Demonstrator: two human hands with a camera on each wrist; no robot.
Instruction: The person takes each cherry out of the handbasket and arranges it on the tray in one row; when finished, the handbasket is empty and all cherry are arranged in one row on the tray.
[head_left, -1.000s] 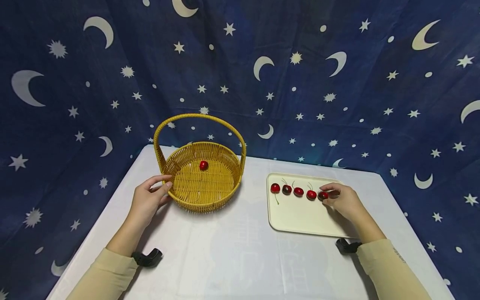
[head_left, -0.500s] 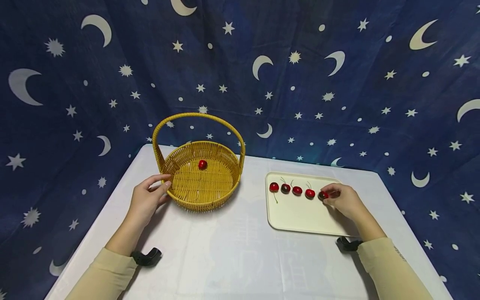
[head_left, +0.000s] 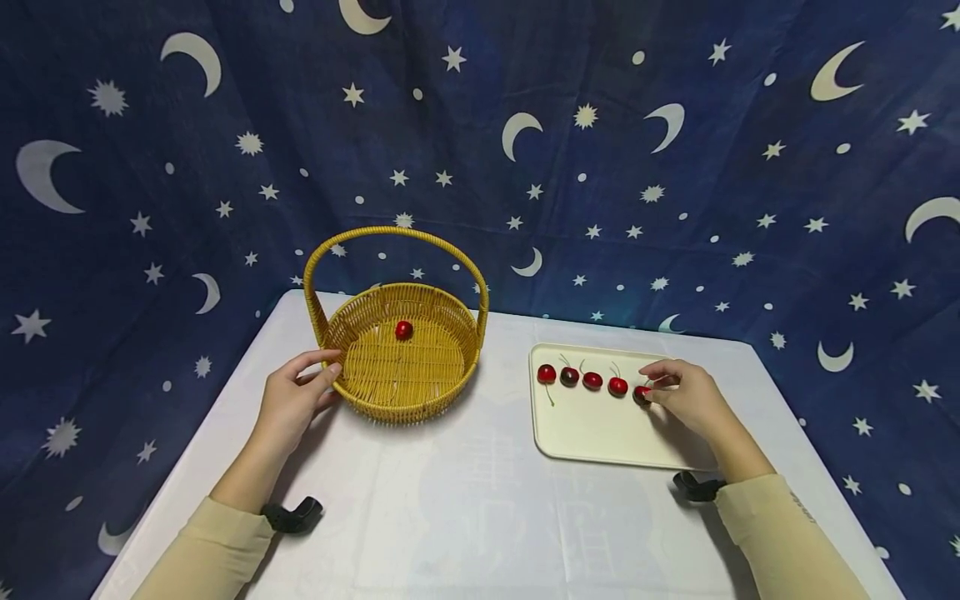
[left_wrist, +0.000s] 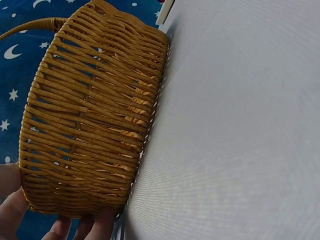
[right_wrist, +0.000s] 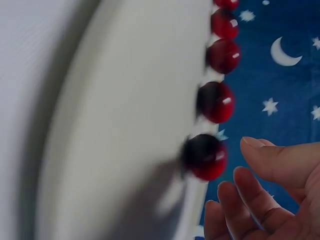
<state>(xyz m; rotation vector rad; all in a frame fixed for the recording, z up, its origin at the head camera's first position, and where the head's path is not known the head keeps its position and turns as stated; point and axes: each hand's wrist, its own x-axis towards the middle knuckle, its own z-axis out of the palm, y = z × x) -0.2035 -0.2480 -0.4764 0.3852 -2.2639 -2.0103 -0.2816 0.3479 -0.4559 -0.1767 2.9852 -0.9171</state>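
Note:
A yellow wicker basket (head_left: 405,412) with a tall arched handle stands on the table, one red cherry (head_left: 403,330) lying inside. My left hand (head_left: 296,402) holds the basket at its left rim; the left wrist view has the thumb and fingertips around the wicker wall. Several dark-red cherries lie in a row on a cream tray (head_left: 592,437). By the rightmost cherry (head_left: 641,395) is my right hand (head_left: 688,400). In the right wrist view, thumb and fingers are spread, with a gap between them and that cherry (right_wrist: 206,157).
A white cloth covers the table (head_left: 450,517). Behind and beside it hangs a dark blue curtain (head_left: 450,108) with moons and stars. Each wrist wears a black strap-on device, such as the left device (head_left: 296,515).
My right thumb and fingers have let go of the rightmost cherry, which now lies slightly lower left on the tray. My left hand stays at the basket. The head view shifts slightly.

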